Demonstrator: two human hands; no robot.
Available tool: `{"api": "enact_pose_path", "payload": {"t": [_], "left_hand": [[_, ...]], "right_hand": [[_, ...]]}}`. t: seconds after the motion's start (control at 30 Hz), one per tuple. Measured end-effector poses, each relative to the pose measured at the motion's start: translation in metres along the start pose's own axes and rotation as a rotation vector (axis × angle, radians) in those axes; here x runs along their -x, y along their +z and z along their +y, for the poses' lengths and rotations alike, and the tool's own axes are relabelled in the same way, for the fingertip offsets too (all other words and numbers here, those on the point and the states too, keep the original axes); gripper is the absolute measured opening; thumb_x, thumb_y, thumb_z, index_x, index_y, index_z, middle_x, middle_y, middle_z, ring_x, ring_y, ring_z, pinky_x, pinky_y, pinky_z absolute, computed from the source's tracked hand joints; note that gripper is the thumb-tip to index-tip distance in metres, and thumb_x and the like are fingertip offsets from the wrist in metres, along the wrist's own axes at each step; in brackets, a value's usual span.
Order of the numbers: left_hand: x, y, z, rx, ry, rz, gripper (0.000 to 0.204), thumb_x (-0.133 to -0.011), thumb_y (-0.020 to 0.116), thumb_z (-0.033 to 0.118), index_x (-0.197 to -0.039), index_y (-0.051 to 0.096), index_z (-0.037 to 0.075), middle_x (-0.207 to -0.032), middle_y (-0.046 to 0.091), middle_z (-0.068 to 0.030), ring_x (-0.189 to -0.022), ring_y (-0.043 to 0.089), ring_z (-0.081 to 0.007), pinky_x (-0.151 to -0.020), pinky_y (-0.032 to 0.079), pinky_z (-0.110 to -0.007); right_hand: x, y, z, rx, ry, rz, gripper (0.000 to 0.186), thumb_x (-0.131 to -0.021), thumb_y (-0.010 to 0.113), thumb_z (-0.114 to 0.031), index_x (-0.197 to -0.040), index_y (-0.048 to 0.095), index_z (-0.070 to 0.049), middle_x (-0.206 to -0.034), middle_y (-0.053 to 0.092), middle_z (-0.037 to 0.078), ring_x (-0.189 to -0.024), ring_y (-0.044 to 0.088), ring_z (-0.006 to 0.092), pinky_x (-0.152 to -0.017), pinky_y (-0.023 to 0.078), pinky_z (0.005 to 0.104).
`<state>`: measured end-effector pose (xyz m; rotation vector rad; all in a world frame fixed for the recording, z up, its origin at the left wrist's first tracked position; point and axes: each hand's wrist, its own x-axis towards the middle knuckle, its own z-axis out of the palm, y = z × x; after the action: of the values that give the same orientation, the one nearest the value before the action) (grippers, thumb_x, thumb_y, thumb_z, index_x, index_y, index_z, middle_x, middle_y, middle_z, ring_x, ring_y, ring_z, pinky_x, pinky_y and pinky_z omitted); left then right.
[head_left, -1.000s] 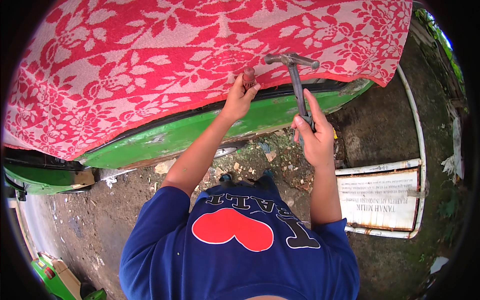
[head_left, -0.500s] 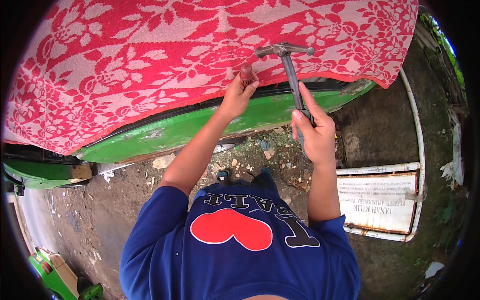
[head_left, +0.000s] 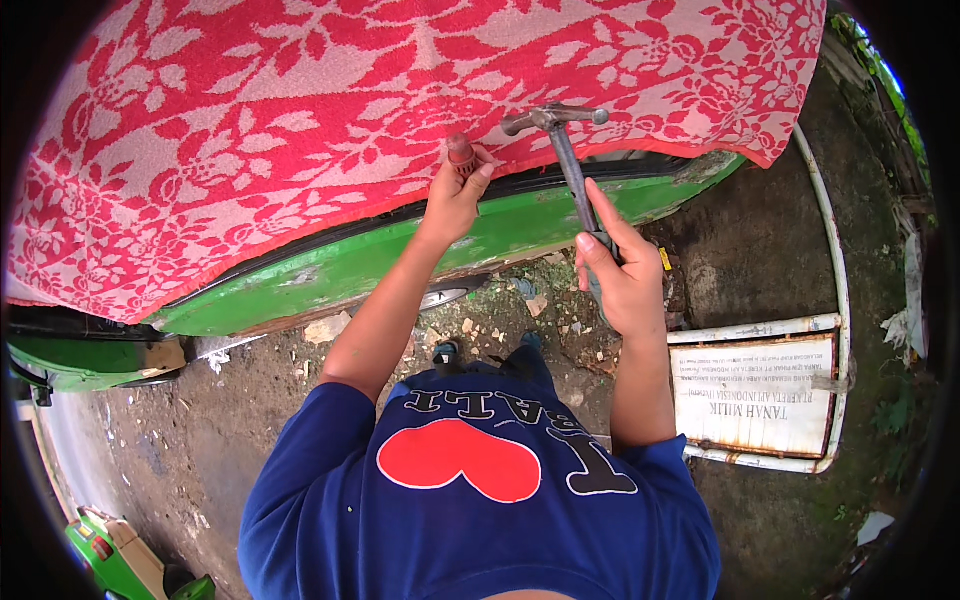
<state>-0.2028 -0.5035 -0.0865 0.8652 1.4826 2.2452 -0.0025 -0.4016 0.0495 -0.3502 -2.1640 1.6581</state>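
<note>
Sliding left along the hem of the patterned cloth (head_left: 330,150), the left hand (head_left: 454,207) has carried its red-brown piece (head_left: 460,150) a little way from where it was half a second ago. That piece now stands with its rounded top in front of the cloth, near the middle of the hem. The hand is wrapped around it, thumb laid against its side; whether the piece touches the fabric, I cannot tell.

Over the same interval the hammer (head_left: 566,162) has moved left too and come down slightly, its head now seen against the cloth just above the hem, to the right of the piece and visibly apart from it. The right hand (head_left: 630,285), below the hem, grips the handle between thumb and curled fingers, index finger stretched along the shaft.

Because both hands shifted the same way, the two tools seem to keep much the same spacing; I judge this a repositioning rather than a blow. Below the cloth, the green panel (head_left: 520,228) runs along its hem.
</note>
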Motion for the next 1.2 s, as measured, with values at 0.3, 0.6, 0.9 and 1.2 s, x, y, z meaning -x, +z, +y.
{"api": "enact_pose_path", "payload": {"t": [0.3,0.6,0.9,1.2], "left_hand": [[0.004,0.002,0.007,-0.082,0.026,0.0,0.012,-0.099,0.053,0.011,-0.109,0.05,0.005,-0.077,0.046,0.0042,-0.067,0.04,-0.005,-0.057,0.033,-0.023],[0.003,0.0,0.008,-0.079,-0.017,-0.043,0.01,-0.098,0.056,0.01,-0.106,0.051,0.007,-0.083,0.045,0.005,-0.073,0.04,-0.0053,-0.064,0.036,-0.023],[0.003,0.0,0.002,-0.123,0.012,-0.052,0.01,-0.097,0.057,0.009,-0.106,0.053,0.006,-0.088,0.049,0.003,-0.082,0.044,-0.0072,-0.075,0.04,-0.024],[0.002,0.002,0.002,-0.152,-0.018,-0.069,0.01,-0.097,0.056,0.008,-0.106,0.053,0.005,-0.089,0.051,0.0025,-0.084,0.046,-0.0075,-0.077,0.041,-0.025]], "right_hand": [[0.006,-0.006,0.008,-0.092,0.038,0.025,0.049,-0.093,0.06,-0.005,-0.14,0.05,-0.011,-0.081,0.059,0.0,-0.065,0.05,0.0048,-0.054,0.046,0.0223],[0.008,-0.001,0.001,-0.074,0.026,0.007,0.049,-0.093,0.059,-0.004,-0.14,0.05,-0.011,-0.082,0.058,0.0,-0.065,0.049,0.0045,-0.054,0.046,0.0218],[0.008,-0.001,0.0,-0.087,0.019,0.017,0.049,-0.092,0.06,-0.005,-0.14,0.051,-0.012,-0.079,0.057,0.0,-0.065,0.049,0.0045,-0.054,0.046,0.0219],[0.004,0.013,-0.016,0.179,-0.203,0.001,0.049,-0.093,0.059,-0.005,-0.14,0.05,-0.012,-0.082,0.062,0.004,-0.06,0.048,0.0048,-0.054,0.045,0.0223]]}}
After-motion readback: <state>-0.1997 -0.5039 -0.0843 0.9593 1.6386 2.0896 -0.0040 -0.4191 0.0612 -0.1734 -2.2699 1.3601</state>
